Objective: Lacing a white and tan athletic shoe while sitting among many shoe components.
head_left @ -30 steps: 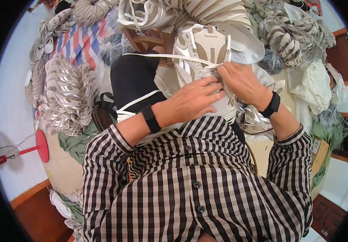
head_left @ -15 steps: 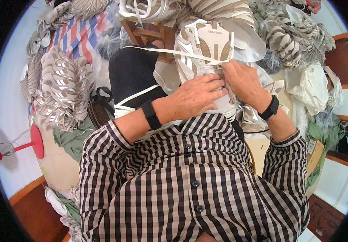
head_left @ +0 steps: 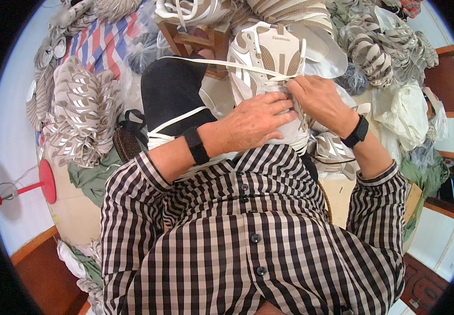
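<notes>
A white and tan shoe upper (head_left: pixel 245 55) lies over my lap with its tongue at the far end. A flat white shoelace (head_left: pixel 222 65) crosses it and runs left over my dark trouser leg (head_left: pixel 169 86). My right hand (head_left: pixel 319 100) is closed at the upper's right edge, thumb and forefinger pinching the lace by the eyelets; the fingertips are partly hidden. My left hand (head_left: pixel 253 121) rests across the nearer part of the upper, its fingers stretched out and slightly apart, close to my right hand. More white laces (head_left: pixel 158 137) lie by my left wrist.
Bundled grey-white shoe uppers (head_left: pixel 80 118) are piled at the left, with more stacks (head_left: pixel 371 52) at the back right. Ahead stands a wooden stool (head_left: pixel 200 39) with shoe pieces on it. A white plastic bag (head_left: pixel 403 113) sits at right, a red round-based stand (head_left: pixel 47 181) at left.
My right forearm has shifted slightly outward to the right, and the right hand's fingertips have moved a little left. The left hand stays nearly in place on the upper.
</notes>
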A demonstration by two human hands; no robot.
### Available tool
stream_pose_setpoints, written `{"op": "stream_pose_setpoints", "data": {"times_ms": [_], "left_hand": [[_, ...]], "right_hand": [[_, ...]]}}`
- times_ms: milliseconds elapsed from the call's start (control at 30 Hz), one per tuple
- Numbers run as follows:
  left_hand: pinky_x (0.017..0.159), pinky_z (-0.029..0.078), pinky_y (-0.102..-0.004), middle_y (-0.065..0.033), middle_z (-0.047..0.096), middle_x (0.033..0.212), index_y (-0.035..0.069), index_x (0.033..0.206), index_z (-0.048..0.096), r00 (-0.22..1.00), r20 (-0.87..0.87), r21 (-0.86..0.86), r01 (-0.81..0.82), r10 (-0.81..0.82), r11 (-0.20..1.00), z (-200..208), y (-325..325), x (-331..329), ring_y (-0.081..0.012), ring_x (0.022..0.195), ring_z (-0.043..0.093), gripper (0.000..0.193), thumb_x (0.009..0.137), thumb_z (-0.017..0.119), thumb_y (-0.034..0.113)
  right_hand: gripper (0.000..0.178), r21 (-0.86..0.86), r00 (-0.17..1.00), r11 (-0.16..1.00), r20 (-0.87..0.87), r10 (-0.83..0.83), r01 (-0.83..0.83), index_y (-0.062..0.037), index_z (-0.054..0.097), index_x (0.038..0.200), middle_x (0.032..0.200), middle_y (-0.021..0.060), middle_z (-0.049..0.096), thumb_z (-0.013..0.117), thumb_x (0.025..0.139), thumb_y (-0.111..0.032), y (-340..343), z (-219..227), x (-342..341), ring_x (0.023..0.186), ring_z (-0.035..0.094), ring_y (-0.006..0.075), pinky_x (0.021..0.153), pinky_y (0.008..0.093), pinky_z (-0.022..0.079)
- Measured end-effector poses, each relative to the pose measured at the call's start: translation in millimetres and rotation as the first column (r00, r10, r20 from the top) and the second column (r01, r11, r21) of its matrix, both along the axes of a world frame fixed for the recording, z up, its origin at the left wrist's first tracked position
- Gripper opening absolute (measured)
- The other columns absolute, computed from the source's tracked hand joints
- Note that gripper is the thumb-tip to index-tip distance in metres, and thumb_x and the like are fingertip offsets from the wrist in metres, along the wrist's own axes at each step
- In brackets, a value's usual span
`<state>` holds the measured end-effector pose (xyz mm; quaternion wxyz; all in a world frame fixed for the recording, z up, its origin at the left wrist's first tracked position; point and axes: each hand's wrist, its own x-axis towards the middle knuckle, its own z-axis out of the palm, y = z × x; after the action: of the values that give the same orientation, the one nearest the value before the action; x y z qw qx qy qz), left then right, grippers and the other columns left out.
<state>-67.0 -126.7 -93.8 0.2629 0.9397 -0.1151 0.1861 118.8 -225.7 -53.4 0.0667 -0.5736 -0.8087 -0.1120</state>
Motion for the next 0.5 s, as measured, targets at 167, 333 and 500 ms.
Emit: {"op": "stream_pose_setpoints", "data": {"times_ms": [167,333,500], "left_hand": [[0.101,0.038,-0.0399,-0.0151,0.052,0.123,0.002,0.118,0.055,1.0,0.017,0.001,-0.016,0.016,1.0,-1.9,-0.1,0.4,-0.0307,0.119,0.044,0.051,0.074,0.07,0.021],[0.101,0.038,-0.0401,-0.0152,0.052,0.123,0.002,0.119,0.054,1.0,0.007,-0.029,0.02,-0.02,0.999,0.7,0.2,-1.1,-0.0309,0.119,0.044,0.051,0.074,0.069,0.022],[0.102,0.038,-0.0403,-0.0146,0.051,0.125,0.002,0.121,0.052,1.0,0.006,-0.002,0.005,-0.005,1.0,-2.4,-0.2,-0.3,-0.031,0.12,0.044,0.051,0.076,0.068,0.021]], "right_hand": [[0.018,-0.07,0.993,0.998,0.118,0.001,0.008,-0.0042,0.045,0.084,0.076,0.0087,0.053,0.058,0.075,-0.013,5.3,-2.5,0.8,0.068,0.061,0.023,0.059,0.0333,0.049],[0.019,0.008,0.995,1.0,0.098,-0.003,0.002,-0.004,0.045,0.085,0.076,0.0092,0.053,0.058,0.075,-0.012,3.7,5.0,-8.0,0.069,0.062,0.0241,0.058,0.0346,0.05],[0.02,0.019,0.986,0.988,-0.074,-0.152,0.154,-0.0033,0.048,0.094,0.079,0.011,0.057,0.059,0.078,-0.01,-4.5,0.1,-0.6,0.072,0.062,0.0273,0.06,0.0378,0.05]]}}
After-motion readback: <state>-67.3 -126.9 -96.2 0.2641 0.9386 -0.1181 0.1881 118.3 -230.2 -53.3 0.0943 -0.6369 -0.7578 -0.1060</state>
